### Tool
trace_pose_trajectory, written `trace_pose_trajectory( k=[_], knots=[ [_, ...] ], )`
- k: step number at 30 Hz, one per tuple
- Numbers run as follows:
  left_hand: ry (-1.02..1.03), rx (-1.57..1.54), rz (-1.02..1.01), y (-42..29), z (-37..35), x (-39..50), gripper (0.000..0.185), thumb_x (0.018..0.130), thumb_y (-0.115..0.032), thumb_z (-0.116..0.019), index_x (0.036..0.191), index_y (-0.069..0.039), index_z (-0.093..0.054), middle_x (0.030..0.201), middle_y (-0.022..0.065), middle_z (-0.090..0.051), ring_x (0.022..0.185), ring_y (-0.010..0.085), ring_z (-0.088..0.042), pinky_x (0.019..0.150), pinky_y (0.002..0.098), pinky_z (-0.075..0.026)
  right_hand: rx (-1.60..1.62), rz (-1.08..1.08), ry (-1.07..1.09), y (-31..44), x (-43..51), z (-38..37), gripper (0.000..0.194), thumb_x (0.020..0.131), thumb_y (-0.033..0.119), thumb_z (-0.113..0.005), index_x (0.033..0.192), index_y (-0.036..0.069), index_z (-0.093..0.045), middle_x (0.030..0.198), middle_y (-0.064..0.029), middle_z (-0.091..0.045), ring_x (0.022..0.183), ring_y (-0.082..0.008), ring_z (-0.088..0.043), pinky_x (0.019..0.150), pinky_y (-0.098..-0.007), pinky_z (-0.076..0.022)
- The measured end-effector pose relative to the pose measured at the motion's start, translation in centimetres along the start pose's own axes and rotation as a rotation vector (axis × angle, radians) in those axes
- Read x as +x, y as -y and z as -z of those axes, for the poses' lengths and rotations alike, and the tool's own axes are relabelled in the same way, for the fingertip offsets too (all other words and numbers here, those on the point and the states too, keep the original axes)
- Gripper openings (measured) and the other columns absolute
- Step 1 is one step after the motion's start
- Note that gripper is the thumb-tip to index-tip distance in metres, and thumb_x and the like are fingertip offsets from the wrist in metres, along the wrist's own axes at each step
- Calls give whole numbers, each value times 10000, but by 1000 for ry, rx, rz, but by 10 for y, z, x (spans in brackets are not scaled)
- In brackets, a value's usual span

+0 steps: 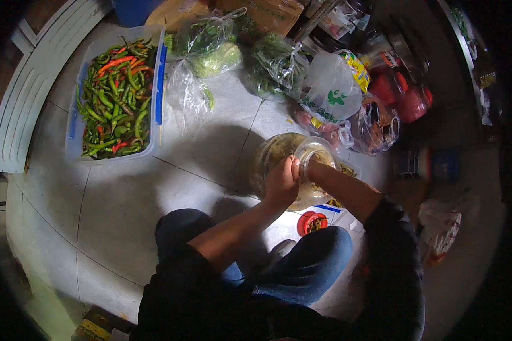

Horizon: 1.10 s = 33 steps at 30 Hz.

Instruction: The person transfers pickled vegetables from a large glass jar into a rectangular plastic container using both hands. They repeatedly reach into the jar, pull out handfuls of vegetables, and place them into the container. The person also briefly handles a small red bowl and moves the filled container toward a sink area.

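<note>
A large clear jar (277,149) with a wide flanged mouth leans over the tiled floor before me, tilted towards my right arm. My left hand (283,177) grips the rim of its mouth, thumb uppermost. My right hand (318,170) reaches in through the mouth; its fingers are hidden inside, so whether they hold anything does not show. Behind the jar, partly covered by it, stands a clear tub (354,167) with yellowish-green pieces. Close to my knee is a small red container (306,223) with similar pieces in it.
A clear plastic bin (157,140) full of green and red chili peppers stands at the left. Bagged leafy vegetables (217,57), a white plastic bag (330,85), a cardboard box (264,15) and red bagged items (409,100) line the far side. A white slatted panel (21,102) borders the left.
</note>
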<state>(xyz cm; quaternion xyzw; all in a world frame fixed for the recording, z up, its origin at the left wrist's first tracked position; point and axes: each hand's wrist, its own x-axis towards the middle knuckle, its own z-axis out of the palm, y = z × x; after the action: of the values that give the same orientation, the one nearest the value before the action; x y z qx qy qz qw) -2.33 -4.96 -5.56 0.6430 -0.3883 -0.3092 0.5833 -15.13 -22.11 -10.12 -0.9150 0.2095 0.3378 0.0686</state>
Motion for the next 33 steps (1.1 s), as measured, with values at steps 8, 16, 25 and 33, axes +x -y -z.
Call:
trace_pose_trajectory(
  k=[8, 16, 25, 33],
  knots=[
    [120, 5, 109, -5, 0, 4, 405, 1062, -381, -359, 1116, -62, -604, 1021, 234, -675, 961, 471, -628, 828, 546, -488, -39, -70, -1, -7, -6, 5, 248, 814, 207, -691, 1016, 70, -736, 966, -153, -721, 921, -342, -686, 840, -441, -538],
    [55, 21, 72, -2, -4, 5, 339, 1053, -329, -428, 1051, -54, -625, 978, 236, -688, 914, 466, -645, 772, 543, -505, -31, -61, -68, 2, -18, 8, 246, 817, 204, -687, 1013, 63, -734, 948, -158, -721, 907, -355, -688, 831, -446, -542],
    [-137, 50, -48, 3, -18, 0, 267, 1050, -266, -475, 978, -50, -615, 846, 232, -665, 781, 442, -649, 676, 522, -505, -61, -51, -210, -1, -22, -5, 244, 820, 201, -683, 1009, 55, -731, 927, -163, -720, 892, -368, -690, 820, -453, -546],
    [-73, 181, -2, 7, -14, 5, 309, 1057, -299, -440, 1067, -60, -636, 921, 218, -708, 829, 448, -674, 739, 535, -530, 232, -315, -278, 54, -72, 72, 232, 829, 201, -641, 969, 39, -731, 1001, -211, -723, 945, -385, -697, 824, -455, -551]
  ],
)
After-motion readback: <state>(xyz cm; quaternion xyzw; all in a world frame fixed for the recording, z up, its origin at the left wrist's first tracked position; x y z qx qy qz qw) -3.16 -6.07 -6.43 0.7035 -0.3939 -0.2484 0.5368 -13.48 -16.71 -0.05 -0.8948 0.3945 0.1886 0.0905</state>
